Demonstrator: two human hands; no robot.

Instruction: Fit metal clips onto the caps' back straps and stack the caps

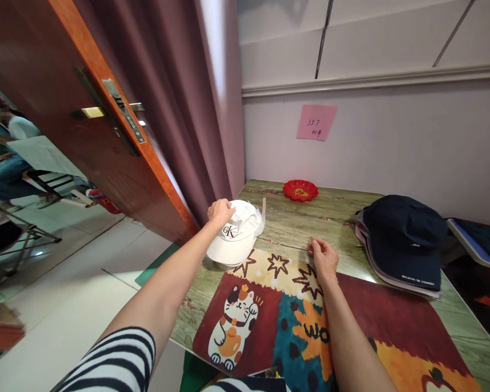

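A white cap [245, 220] with a black "CK" logo sits at the table's left edge, its brim toward me. My left hand [219, 211] grips the side of its crown, thumb on top and the other fingers partly hidden. Off to the right, my right hand [325, 258] is low over the table, fingers curled in and thumb against them, with nothing visible in it. Beneath my forearms lies a colourful mat [265, 305] with a lucky cat picture. Farther right, a dark navy cap [406, 234] tops a stack of caps.
At the back of the wood-patterned table [269, 190] stands a red scalloped dish [300, 190]. A pink note [316, 122] is stuck on the wall above. To the left are a mauve curtain [179, 98] and an open brown door [65, 109]. A person sits beyond it.
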